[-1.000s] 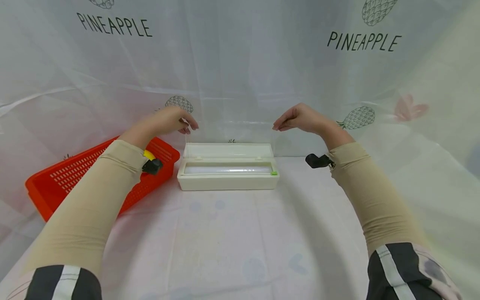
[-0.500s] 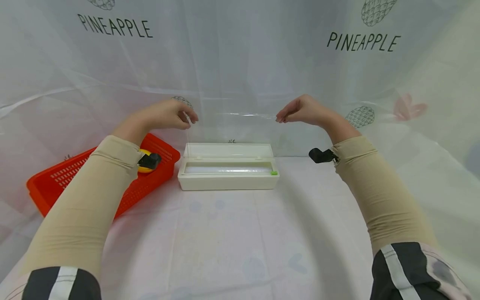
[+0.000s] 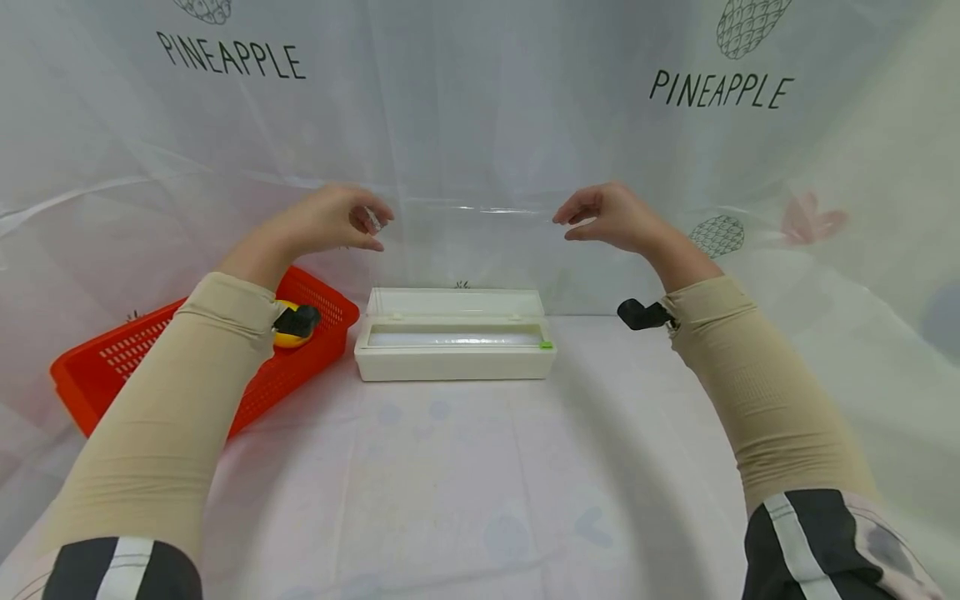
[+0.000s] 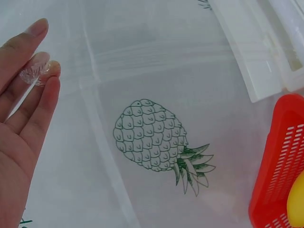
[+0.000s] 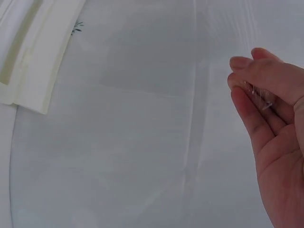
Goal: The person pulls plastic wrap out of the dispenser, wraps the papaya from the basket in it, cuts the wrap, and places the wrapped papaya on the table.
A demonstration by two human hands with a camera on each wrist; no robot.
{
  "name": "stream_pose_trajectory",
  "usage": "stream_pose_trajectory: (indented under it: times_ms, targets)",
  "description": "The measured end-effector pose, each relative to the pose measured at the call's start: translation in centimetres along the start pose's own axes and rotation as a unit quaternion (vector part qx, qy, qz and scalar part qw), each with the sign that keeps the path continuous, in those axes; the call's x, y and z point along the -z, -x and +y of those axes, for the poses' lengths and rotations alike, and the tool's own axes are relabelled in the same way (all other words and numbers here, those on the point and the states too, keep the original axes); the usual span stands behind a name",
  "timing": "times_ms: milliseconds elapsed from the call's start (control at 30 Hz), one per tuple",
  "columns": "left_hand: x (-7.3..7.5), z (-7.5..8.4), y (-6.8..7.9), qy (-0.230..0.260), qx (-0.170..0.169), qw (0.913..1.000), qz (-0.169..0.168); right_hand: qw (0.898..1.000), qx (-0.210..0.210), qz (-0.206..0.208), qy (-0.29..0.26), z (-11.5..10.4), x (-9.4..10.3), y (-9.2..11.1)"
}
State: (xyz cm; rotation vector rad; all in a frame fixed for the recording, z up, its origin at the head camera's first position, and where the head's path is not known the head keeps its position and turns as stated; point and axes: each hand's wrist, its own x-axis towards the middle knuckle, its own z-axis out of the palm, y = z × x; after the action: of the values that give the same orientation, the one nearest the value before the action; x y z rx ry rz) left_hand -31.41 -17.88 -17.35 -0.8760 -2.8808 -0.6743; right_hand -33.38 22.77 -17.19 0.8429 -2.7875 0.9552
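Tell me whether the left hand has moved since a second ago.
Yes. The left hand, pinching the cling film, has risen further above the open white dispenser box, which stayed put on the table.

Both arms wear snug beige ribbed sleeves [image 3: 187, 375] reaching the wrists. Higher up sit black cuffs with a white stripe [image 3: 787, 533]. A small black camera mount [image 3: 637, 314] is strapped at each wrist.

Clear film [image 3: 468, 210] nearly invisible btwn hands; roll inside dispenser box [image 3: 454, 347] blurred. Yellow object [image 3: 288, 337] in red basket [image 3: 112, 367] partly hidden by left sleeve; wrist views crop basket, box.
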Motion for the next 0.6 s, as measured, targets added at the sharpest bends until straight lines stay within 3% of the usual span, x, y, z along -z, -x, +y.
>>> stream_pose_trajectory:
  times_ms: [200, 600]
  targets:
    - [0.5, 0.4, 0.0, -0.004, 0.011, 0.9998, 0.018, 0.999, 0.016, 0.028, 0.035, -0.4, 0.2, 0.0]
    - [1.7, 1.4, 0.6, -0.023, -0.006, 0.9981, 0.057, 0.996, 0.032, 0.081, 0.035, -1.5, 0.8, -0.1]
